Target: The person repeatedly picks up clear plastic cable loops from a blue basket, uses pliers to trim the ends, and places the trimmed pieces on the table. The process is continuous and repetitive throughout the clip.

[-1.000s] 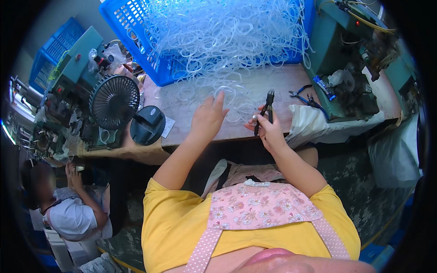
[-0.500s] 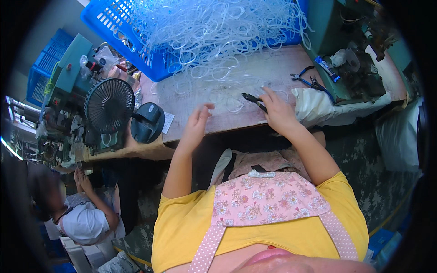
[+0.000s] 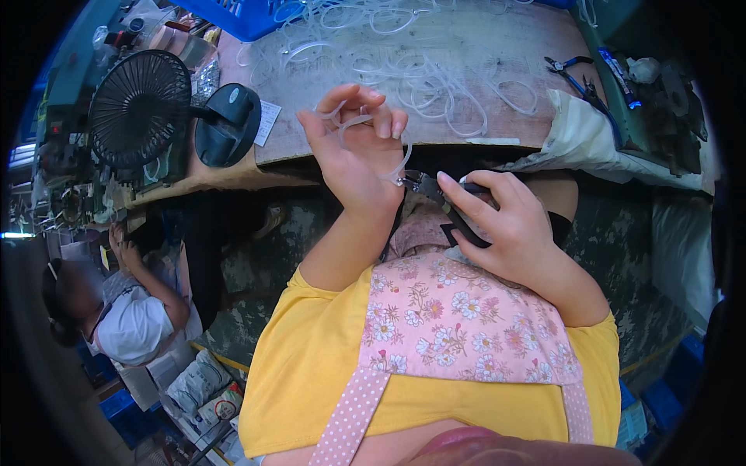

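Note:
My left hand point(image 3: 353, 155) is raised at the bench's front edge with curled fingers. A clear plastic tubing loop point(image 3: 407, 158) runs through these fingers and hangs down beside the palm. My right hand point(image 3: 513, 221) is wrapped round the dark handles of a pair of pliers point(image 3: 449, 206). Their jaws meet the loop's lower end, at a small shiny spot near my left wrist. Whether the jaws have closed on it, I cannot tell. More clear loops point(image 3: 443, 97) lie loosely on the bench point(image 3: 326, 85) beyond my hands.
A blue basket point(image 3: 252, 19) stands at the far edge. To the left are a black fan point(image 3: 140, 109) and a paper slip point(image 3: 267, 123). Blue-handled pliers point(image 3: 594, 97) lie at the right by white plastic sheeting point(image 3: 571, 128). Another person point(image 3: 136, 318) sits at the lower left.
My left hand, empty before, has taken a tubing loop. Both hands are now nearer my body and closer together, with the pliers' jaws at the loop. The view has shifted, showing less of the basket.

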The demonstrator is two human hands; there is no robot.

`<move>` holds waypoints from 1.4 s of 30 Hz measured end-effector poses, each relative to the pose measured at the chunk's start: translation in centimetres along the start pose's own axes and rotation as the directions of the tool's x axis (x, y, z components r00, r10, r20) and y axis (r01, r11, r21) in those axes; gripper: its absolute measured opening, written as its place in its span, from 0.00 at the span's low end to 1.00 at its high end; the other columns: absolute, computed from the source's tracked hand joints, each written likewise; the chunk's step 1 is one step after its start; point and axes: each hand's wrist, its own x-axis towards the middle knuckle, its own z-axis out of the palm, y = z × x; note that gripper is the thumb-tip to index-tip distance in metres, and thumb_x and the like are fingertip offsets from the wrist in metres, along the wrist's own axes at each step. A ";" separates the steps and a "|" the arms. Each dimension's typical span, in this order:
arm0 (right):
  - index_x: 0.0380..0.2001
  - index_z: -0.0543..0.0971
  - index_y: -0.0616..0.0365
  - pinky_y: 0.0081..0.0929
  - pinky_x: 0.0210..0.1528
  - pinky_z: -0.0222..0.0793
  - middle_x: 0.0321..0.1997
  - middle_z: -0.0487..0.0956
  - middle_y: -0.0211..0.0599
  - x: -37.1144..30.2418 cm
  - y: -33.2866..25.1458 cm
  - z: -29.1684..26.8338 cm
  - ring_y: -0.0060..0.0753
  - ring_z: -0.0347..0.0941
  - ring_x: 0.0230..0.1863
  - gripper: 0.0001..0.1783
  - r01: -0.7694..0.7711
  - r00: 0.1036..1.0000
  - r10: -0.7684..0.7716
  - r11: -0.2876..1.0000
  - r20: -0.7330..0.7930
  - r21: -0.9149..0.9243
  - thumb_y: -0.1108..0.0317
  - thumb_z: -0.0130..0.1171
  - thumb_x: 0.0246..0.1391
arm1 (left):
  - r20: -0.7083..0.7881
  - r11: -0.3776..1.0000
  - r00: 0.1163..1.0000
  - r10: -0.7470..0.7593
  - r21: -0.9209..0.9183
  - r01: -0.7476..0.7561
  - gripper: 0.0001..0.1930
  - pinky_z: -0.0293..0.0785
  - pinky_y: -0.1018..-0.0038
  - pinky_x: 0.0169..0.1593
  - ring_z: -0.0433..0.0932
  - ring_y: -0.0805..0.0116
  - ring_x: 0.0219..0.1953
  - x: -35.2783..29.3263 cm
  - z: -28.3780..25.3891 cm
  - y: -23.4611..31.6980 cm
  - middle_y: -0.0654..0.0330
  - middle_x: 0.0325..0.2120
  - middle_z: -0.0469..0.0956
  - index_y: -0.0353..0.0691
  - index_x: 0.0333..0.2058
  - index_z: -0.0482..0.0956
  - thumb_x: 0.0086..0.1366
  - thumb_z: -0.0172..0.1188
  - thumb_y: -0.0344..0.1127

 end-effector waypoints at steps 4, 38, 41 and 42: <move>0.56 0.75 0.46 0.35 0.40 0.66 0.43 0.70 0.42 0.4 0.2 -0.1 0.42 0.69 0.37 0.38 0.089 0.994 -0.087 0.996 -0.063 0.015 0.70 0.67 0.33 | 0.053 0.993 0.996 0.071 0.087 -0.076 0.24 0.62 0.70 0.33 0.64 0.70 0.25 0.0 -0.4 0.0 0.59 0.33 0.75 0.43 0.42 0.77 0.72 0.39 0.56; 0.54 0.75 0.48 0.32 0.41 0.67 0.44 0.72 0.40 0.8 1.1 -0.5 0.40 0.70 0.39 0.37 0.060 0.998 -0.058 0.996 -0.040 0.062 0.70 0.67 0.33 | 0.064 0.998 0.997 -0.041 -0.039 0.043 0.36 0.65 0.74 0.36 0.65 0.69 0.31 -0.7 -0.9 0.0 0.53 0.45 0.69 0.44 0.64 0.59 0.52 0.50 0.34; 0.55 0.75 0.46 0.34 0.41 0.67 0.43 0.71 0.40 0.7 0.8 -0.3 0.41 0.69 0.39 0.38 0.075 0.997 -0.075 0.997 -0.016 -0.004 0.69 0.68 0.32 | 0.042 0.998 0.999 -0.027 -0.056 0.030 0.36 0.65 0.74 0.35 0.65 0.69 0.30 -1.0 -0.8 0.1 0.53 0.43 0.69 0.44 0.63 0.60 0.52 0.51 0.34; 0.55 0.75 0.46 0.34 0.41 0.67 0.43 0.71 0.40 0.7 0.7 -0.2 0.41 0.69 0.38 0.38 0.067 0.997 -0.067 0.998 -0.026 -0.010 0.69 0.68 0.32 | 0.052 0.999 0.998 -0.023 -0.046 0.025 0.36 0.65 0.74 0.36 0.64 0.70 0.30 -1.1 -0.8 0.1 0.54 0.43 0.69 0.45 0.64 0.59 0.52 0.50 0.35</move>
